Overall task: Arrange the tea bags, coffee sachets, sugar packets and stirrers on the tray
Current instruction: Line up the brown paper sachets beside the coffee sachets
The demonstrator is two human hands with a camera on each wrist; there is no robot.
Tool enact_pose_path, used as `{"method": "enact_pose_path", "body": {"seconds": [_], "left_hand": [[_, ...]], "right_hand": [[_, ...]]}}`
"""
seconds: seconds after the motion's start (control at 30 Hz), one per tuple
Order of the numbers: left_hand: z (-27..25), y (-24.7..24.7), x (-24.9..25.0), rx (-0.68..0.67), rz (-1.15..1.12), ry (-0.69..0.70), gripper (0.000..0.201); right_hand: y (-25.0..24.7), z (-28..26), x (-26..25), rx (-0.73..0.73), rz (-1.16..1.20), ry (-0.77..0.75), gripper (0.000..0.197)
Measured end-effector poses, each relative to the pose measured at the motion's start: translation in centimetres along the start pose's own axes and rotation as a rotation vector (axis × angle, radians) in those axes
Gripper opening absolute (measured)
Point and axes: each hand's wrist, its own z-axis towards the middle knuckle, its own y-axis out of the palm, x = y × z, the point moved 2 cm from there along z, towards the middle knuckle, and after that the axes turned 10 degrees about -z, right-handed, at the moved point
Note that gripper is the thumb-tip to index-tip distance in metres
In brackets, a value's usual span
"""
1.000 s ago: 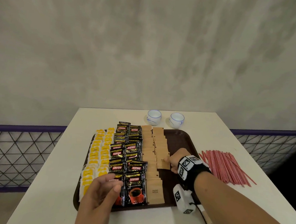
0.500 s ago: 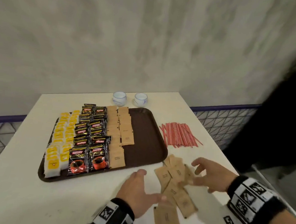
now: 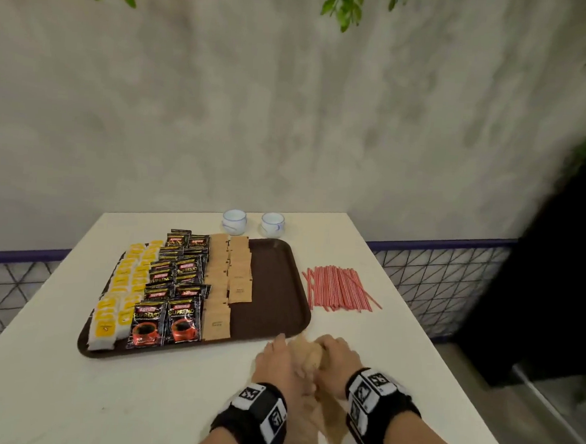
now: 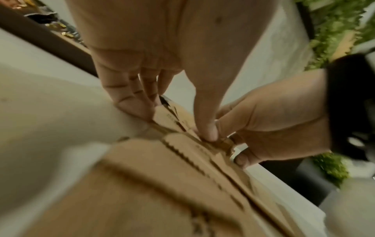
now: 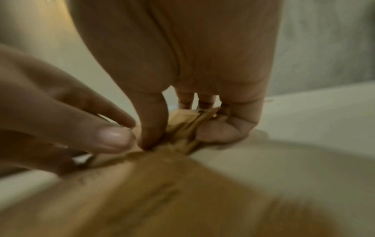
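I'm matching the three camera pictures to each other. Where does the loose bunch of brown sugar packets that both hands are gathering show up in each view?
Head: loose brown sugar packets low and right of centre, between both hands, near the tray's front right corner.
Left wrist: from centre down to the bottom edge, serrated edges showing.
Right wrist: a blurred bunch at centre, spreading to the bottom.
Shared landmark: the white table.

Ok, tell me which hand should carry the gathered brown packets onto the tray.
Probably the left hand: it is nearer the tray. Both hands pinch the brown packets; the right hand lies toward the red stirrers.
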Motion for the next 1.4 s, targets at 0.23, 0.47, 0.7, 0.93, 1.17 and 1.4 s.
{"method": "enact_pose_path", "body": {"seconds": [0.23,0.47,0.7,0.93,1.17,1.4], "left_hand": [[-2.5,-2.0,-3.3,-0.045,-0.352,0.088,0.036],[-6.0,-6.6,-6.0,0.115,-0.614,0.099,0.006],[-7.2,-10.5,-8.9,0.211,-1.004,-0.040,0.013],[-7.8,-12.4,-9.0,-0.076,-1.408,-0.013,0.050],[-7.5,-12.2,-8.6,-0.024,-1.151,0.150,0.063],[-7.2,-13.6,-10.8,0.120,-0.950,0.119,0.043]], "right_hand": [[1.9,-2.9,-1.6,0.067,0.428,-0.167,0.021],[1.0,-3.5,-1.6,0.146,0.745,-0.229,0.020],[-0.9,-3.1,-2.5,-0.018,1.091,-0.231,0.019],[-2.0,-3.2,-6.3,-0.106,1.151,-0.269,0.018],[-0.7,-3.8,-10.2,-0.185,1.129,-0.279,0.009],[0.6,-3.6,-12.0,-0.198,1.083,-0.177,0.023]]}}
